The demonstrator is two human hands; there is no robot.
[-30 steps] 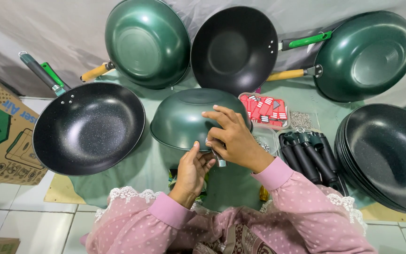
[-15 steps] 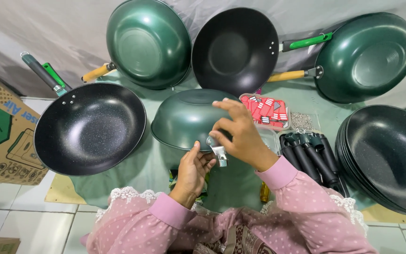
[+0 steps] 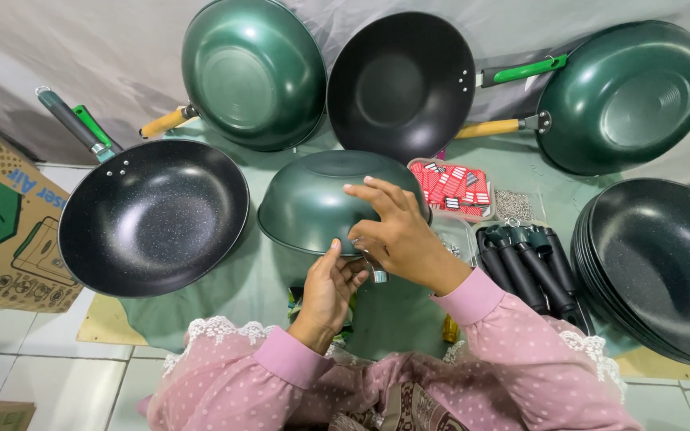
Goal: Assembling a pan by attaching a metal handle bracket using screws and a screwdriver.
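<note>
1. Since the earlier frame our right hand [image 3: 397, 231] has lifted its fingers off the dome and spread them, the index now stretched along the rim, while our left hand [image 3: 331, 283] has hardly shifted beneath.
2. The upturned green pan [image 3: 321, 199] sits dead centre, base up, without a handle; its near rim meets both hands, so it lies just ahead of and above the fingers.
3. The right hand is the nearer one, its fingers wide over the rim; the left cups from below, thumb up, with a small metal fitting [image 3: 377, 275] between the two (we cannot tell which fingers pinch it).
4. The finished pans around it point their handles outward: the black speckled pan [image 3: 153, 219] up-left, the stack of black pans [image 3: 664, 263] at the right edge.
5. A cardboard box [image 3: 1, 215], brown with green printed panels, stands at far left.
6. A clear tray of red-and-white packets [image 3: 453, 187] lies just behind the right hand, the black handles [image 3: 525, 259] beside the wrist.
</note>
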